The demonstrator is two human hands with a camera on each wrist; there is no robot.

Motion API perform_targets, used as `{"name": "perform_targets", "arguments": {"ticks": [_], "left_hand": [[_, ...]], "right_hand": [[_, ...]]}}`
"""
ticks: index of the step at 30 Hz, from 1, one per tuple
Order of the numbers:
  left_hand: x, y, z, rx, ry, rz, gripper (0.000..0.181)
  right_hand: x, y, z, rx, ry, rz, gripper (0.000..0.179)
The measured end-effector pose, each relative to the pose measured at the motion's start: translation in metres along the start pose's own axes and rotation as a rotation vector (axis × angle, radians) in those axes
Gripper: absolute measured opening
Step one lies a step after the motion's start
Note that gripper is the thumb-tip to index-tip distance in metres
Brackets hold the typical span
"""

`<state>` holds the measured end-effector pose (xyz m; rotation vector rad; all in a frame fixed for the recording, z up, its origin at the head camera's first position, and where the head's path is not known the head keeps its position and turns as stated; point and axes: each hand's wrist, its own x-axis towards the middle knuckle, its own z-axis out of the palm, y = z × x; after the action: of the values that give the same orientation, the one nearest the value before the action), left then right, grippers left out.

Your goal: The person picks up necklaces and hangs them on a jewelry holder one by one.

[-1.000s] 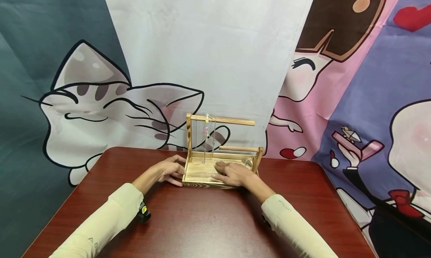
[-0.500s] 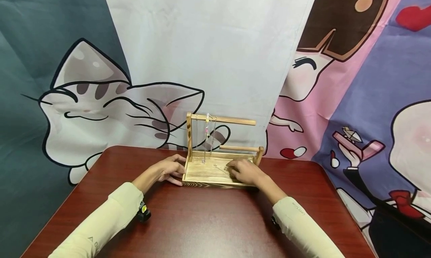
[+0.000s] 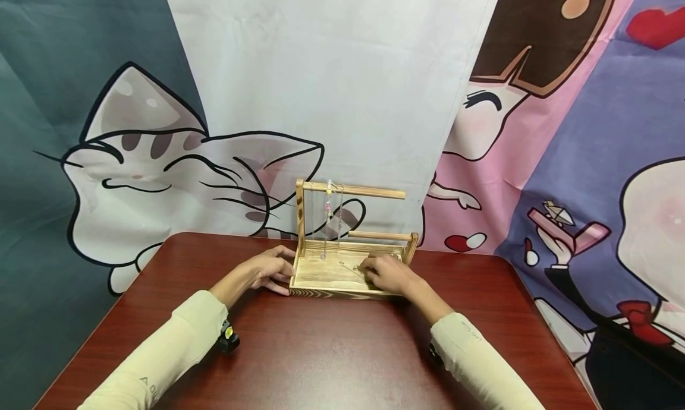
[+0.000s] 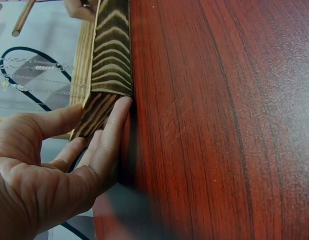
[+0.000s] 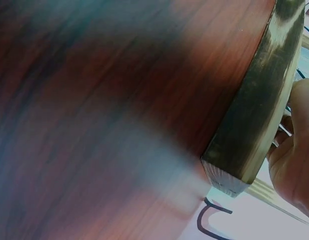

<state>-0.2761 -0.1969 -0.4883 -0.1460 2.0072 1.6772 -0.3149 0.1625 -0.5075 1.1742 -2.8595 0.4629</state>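
A wooden jewelry stand point(image 3: 326, 292) with a shallow tray base stands on the table. At its left end, my left hand point(image 3: 273, 270) grips the tray wall; in the left wrist view the thumb and fingers point(image 4: 112, 135) meet the striped end piece point(image 4: 97, 115). My right hand point(image 3: 389, 272) reaches over the front rim into the tray's right half, fingers bent down and pinching a fine necklace point(image 3: 350, 270) lying on the tray floor. The hand covers part of that chain. Several thin necklaces, one with coloured beads point(image 3: 329, 207), hang from the upper bar point(image 3: 369, 191).
A lower, shorter bar point(image 3: 382, 236) runs along the tray's right side, joined to a post point(image 3: 411, 249). The stand sits near the far edge of the reddish-brown table point(image 3: 332, 350). Behind it hangs a printed cloth backdrop point(image 3: 342, 89).
My right hand has shifted rightward from the middle of the tray, its fingers now more bent. The thin chain in the tray has come into sight. My left hand stays put.
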Motion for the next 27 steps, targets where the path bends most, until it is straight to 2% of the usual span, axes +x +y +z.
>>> {"name": "perform_targets", "arguments": {"ticks": [5, 9, 11, 15, 16, 18, 22, 23, 27], "left_hand": [[0.0, -0.001, 0.001, -0.004, -0.001, -0.003, 0.069], [0.001, 0.0, 0.001, -0.004, -0.004, -0.003, 0.069], [0.001, 0.0, 0.0, -0.002, -0.006, -0.002, 0.069], [0.0, 0.001, -0.001, -0.002, -0.007, -0.002, 0.069], [0.0, 0.001, -0.001, -0.002, -0.008, -0.003, 0.069], [0.0, 0.0, -0.001, -0.003, -0.008, -0.005, 0.068], [0.0, -0.001, 0.0, 0.0, -0.007, -0.003, 0.068], [0.0, -0.001, 0.0, 0.001, -0.006, -0.001, 0.068], [0.001, 0.0, 0.001, 0.001, -0.001, 0.0, 0.068]], "right_hand": [[0.004, 0.0, 0.004, 0.016, 0.013, 0.02, 0.023], [0.005, 0.005, 0.006, 0.067, 0.04, 0.039, 0.018], [0.008, 0.016, 0.013, 0.075, 0.072, 0.03, 0.016], [0.015, 0.052, 0.044, 0.062, 0.152, -0.022, 0.019], [0.014, 0.052, 0.045, 0.037, 0.163, -0.031, 0.019], [0.016, 0.055, 0.05, 0.038, 0.162, -0.031, 0.018], [0.018, 0.045, 0.045, 0.028, 0.119, -0.002, 0.01], [0.022, 0.05, 0.051, 0.048, 0.111, 0.002, 0.011], [0.029, 0.055, 0.061, 0.012, 0.104, -0.007, 0.021]]}}
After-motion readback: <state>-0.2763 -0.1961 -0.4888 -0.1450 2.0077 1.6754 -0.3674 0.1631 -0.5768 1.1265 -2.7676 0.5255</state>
